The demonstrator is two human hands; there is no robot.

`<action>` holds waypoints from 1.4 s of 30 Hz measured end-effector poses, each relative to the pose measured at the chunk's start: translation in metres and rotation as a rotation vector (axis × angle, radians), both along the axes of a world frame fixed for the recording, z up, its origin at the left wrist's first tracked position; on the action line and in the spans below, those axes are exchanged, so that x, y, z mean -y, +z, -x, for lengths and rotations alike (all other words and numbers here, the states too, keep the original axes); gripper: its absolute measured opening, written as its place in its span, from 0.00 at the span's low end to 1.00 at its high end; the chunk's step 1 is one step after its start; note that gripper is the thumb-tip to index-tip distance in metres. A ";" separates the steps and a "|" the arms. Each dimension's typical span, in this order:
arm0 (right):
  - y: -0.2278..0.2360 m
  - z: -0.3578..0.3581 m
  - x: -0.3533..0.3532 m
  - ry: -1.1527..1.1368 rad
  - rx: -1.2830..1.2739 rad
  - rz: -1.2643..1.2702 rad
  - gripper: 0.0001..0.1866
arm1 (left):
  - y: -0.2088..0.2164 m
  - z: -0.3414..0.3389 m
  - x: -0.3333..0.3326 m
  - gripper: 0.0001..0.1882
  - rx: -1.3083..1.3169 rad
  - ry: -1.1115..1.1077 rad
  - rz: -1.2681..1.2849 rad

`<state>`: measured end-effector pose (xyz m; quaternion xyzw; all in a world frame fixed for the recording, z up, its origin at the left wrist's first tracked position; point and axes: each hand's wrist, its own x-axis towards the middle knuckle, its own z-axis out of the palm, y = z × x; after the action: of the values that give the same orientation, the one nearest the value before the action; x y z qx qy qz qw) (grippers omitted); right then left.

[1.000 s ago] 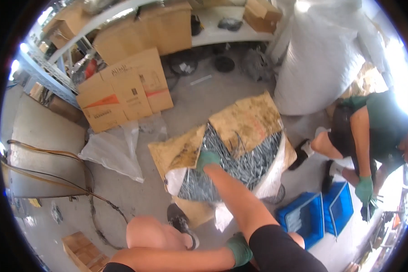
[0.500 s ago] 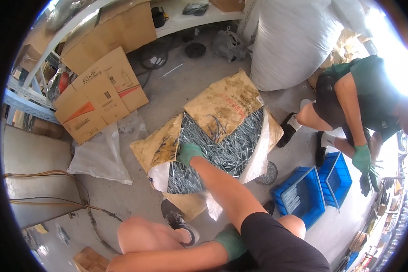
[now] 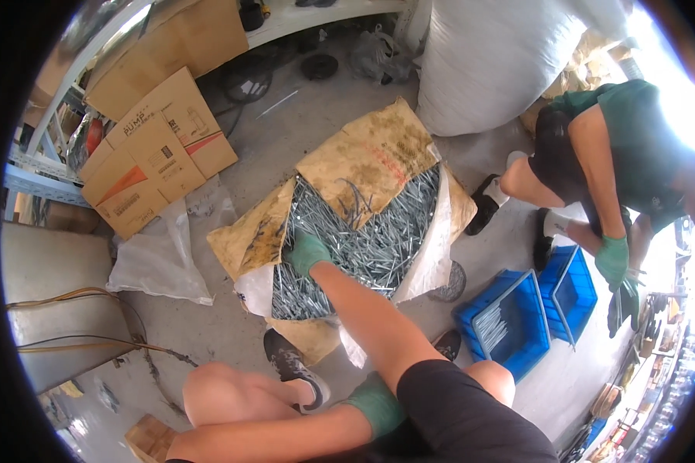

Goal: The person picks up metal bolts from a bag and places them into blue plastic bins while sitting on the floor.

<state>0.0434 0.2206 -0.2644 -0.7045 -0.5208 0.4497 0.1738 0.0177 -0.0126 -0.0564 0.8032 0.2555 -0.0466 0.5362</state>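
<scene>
A torn brown paper sack (image 3: pixel 378 154) with a white lining lies open on the floor, full of long, thin, silvery metal pieces like nails (image 3: pixel 386 251). My right hand (image 3: pixel 309 253), in a green glove, reaches into the left part of the pile. Its fingertips are hidden among the metal pieces, so I cannot see whether they grip any. My left hand (image 3: pixel 376 405), also green-gloved, rests low by my lap beneath my right arm. Its fingers are mostly out of sight.
On the right, a blue crate (image 3: pixel 529 347) holds some metal pieces, beside another blue crate (image 3: pixel 583 312). A co-worker's gloved hand (image 3: pixel 613 262) holds thin pieces there. A large white sack (image 3: pixel 494 69) stands behind. Flattened cardboard (image 3: pixel 158 162) and plastic sheeting (image 3: pixel 162 266) lie left.
The whole view has shifted a little, so things appear farther left and higher. My right hand stays in the pile with its fingers pushed among the pieces. My left hand keeps its place.
</scene>
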 end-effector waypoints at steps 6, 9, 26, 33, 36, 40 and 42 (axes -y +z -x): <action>-0.011 -0.009 0.000 0.056 0.017 -0.132 0.25 | 0.052 -0.016 -0.045 0.20 -0.370 -0.649 -0.005; -0.003 -0.017 0.026 -0.073 -0.069 -0.275 0.20 | 0.050 -0.008 -0.039 0.14 -0.194 -0.510 -0.080; 0.043 -0.023 0.030 -0.176 -0.197 -0.120 0.20 | 0.043 0.002 -0.028 0.14 -0.237 -0.579 -0.093; 0.031 -0.028 0.031 -0.288 -0.301 -0.307 0.14 | 0.048 0.000 -0.022 0.14 -0.252 -0.678 -0.136; -0.022 -0.068 0.006 -0.110 0.079 -0.240 0.22 | 0.035 -0.008 -0.002 0.14 -0.197 -0.663 -0.098; 0.019 -0.040 0.030 -0.220 -0.216 -0.267 0.12 | 0.043 0.002 -0.015 0.14 -0.225 -0.564 -0.129; -0.015 -0.039 0.055 -0.366 -0.383 -0.532 0.13 | 0.041 0.005 -0.007 0.14 -0.180 -0.495 -0.122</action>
<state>0.0820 0.1660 -0.2790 -0.6194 -0.4431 0.3838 0.5222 0.0130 -0.0054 -0.0155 0.8647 0.1006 -0.2321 0.4340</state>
